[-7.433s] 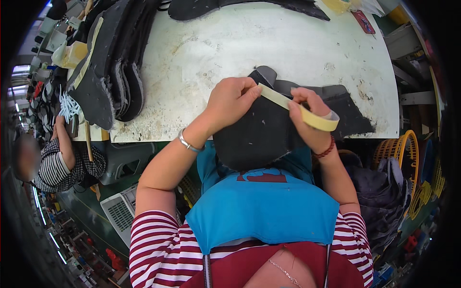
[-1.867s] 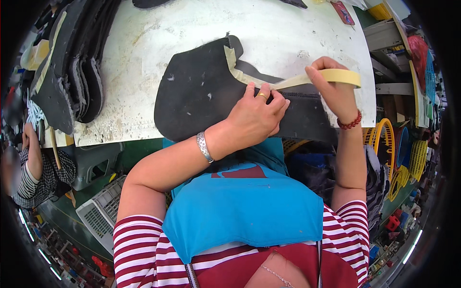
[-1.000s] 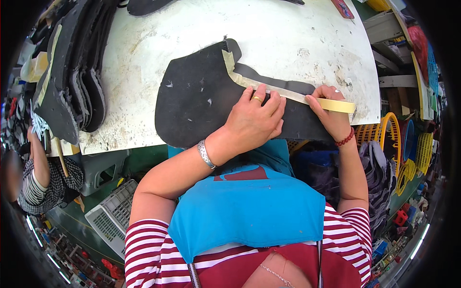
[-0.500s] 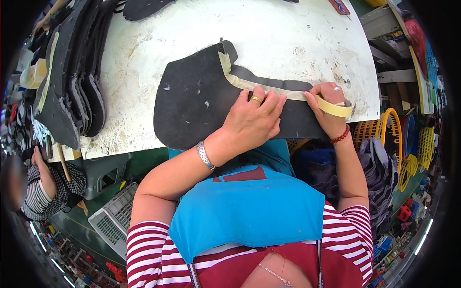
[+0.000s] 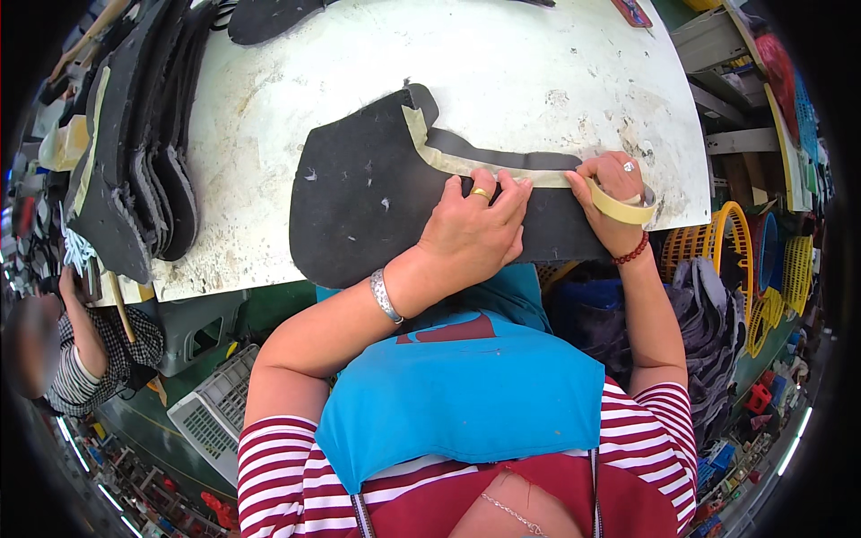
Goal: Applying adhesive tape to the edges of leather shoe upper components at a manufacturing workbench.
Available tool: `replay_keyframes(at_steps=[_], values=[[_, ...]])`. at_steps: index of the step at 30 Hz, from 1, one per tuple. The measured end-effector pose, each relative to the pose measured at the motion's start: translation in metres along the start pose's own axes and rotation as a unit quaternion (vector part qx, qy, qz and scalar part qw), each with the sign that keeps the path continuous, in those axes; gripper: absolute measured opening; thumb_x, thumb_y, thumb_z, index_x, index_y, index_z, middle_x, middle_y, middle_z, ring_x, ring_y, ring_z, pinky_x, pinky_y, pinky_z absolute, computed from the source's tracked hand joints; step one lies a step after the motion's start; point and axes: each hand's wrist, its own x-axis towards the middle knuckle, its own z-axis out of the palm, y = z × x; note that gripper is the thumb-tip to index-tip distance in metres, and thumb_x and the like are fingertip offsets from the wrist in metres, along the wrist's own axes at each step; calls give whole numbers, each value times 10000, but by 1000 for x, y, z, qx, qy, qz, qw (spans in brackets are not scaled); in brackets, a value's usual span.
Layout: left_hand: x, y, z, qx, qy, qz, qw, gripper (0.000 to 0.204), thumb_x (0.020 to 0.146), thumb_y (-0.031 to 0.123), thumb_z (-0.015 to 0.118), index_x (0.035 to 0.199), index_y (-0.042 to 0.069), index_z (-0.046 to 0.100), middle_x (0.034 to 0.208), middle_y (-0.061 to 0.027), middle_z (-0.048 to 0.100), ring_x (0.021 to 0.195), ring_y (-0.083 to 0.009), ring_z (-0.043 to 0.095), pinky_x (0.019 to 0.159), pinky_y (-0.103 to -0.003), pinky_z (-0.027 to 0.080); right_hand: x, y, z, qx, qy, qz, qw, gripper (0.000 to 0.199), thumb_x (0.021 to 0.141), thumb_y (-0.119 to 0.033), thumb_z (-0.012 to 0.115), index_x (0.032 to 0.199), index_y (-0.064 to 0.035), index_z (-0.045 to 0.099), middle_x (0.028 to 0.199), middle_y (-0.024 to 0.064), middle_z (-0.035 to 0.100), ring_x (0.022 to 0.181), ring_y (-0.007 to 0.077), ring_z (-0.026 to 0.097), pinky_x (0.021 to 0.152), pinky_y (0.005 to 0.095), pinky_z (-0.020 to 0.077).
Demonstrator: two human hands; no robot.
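1. Left hand (image 5: 475, 229) has its fingers bent and close together, the tips down on a pale tape strip (image 5: 437, 160); whether its thumb pinches anything, one cannot tell.
2. Right hand (image 5: 613, 202) holds the cream tape roll (image 5: 623, 209), which loops about its fingers, with thumb and forefinger at the strip's right end.
3. Under both hands lies a black fabric piece (image 5: 359, 206), flat and broad at the left, at the near edge of the white table (image 5: 314, 99). The strip bends along its far edge.
4. Just beyond that strip, a narrow dark grey band (image 5: 502, 161) shows.
5. Further out, a stack of black pieces (image 5: 152, 161) lies at the table's left, and another dark piece (image 5: 269, 20) lies at the far side.
6. Off the table, a yellow basket (image 5: 731, 238) and a grey fabric pile (image 5: 704, 332) are at the right; a pale crate (image 5: 211, 412) and a co-worker (image 5: 85, 359) are at the left.
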Motion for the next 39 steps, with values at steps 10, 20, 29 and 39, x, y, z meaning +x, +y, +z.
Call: replay_keyframes(at_steps=[10, 20, 29, 39], values=[[1, 0, -5, 1, 13, -8, 1000, 535, 834, 314, 706, 1311, 72, 702, 1137, -99, 636, 1020, -278, 614, 777, -400, 516, 8, -3, -1, -48, -84, 41, 994, 214, 836, -216, 821, 823, -114, 633, 795, 46, 640, 805, 273, 629, 757, 420, 477], [41, -22, -21, -71, -18, -60, 996, 390, 788, 289, 750, 1113, 73, 739, 974, -84, 613, 976, -287, 614, 840, -442, 471, 2, -11, -5, -145, -22, 62, 987, 105, 718, -113, 697, 780, -77, 621, 771, 137, 615, 759, 339, 636, 691, 490, 488], [56, -31, 0, -187, -130, -99, 969, 424, 780, 252, 795, 1137, 50, 690, 1078, -158, 675, 1061, -359, 634, 916, -476, 499, -11, -46, 37, -46, 92, 78, 992, 182, 767, -213, 735, 841, -82, 631, 861, 117, 629, 866, 312, 642, 830, 450, 484], [40, -61, -15, -488, -294, -229, 789, 260, 904, 117, 787, 707, -27, 698, 614, 97, 509, 601, -7, 400, 509, -238, 313, -6, -63, 45, 122, 99, 21, 987, 153, 795, -177, 748, 828, -94, 625, 842, 82, 629, 839, 291, 639, 872, 425, 509]])
